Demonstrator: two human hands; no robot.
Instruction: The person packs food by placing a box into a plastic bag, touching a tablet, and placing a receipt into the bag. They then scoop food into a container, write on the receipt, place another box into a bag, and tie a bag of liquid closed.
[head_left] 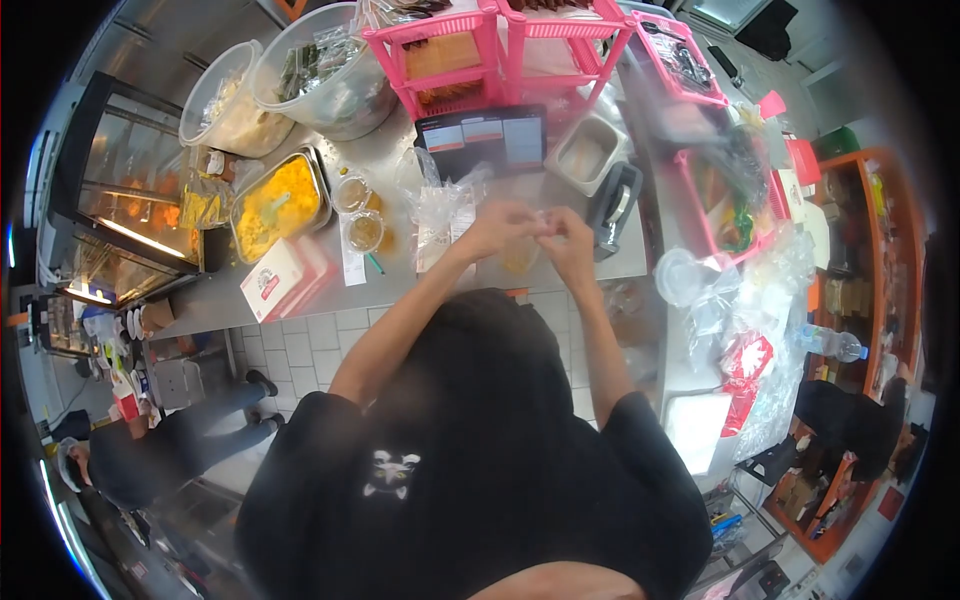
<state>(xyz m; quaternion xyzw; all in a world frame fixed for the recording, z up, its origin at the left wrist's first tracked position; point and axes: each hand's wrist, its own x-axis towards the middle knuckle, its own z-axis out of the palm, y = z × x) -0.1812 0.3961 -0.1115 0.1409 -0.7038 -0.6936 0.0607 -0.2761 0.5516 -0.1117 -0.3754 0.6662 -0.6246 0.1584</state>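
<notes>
Two hands, L hand (503, 230) + R hand (570, 243), are pinching what's prob. a clear bag (518, 259) by its top, fingertips closed, over the counter (627, 262). It's looking light, limp, maybe slippery; best held by the neck. Metal top's carrying cups (365, 233) etc.; floor tiles (300, 345) are showing below.

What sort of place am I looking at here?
Probably a takeaway kitchen or food stall: there's a pan of yellow food, a lit glass cabinet that looks like a food warmer, and small tubs that seem to hold liquid.
</notes>
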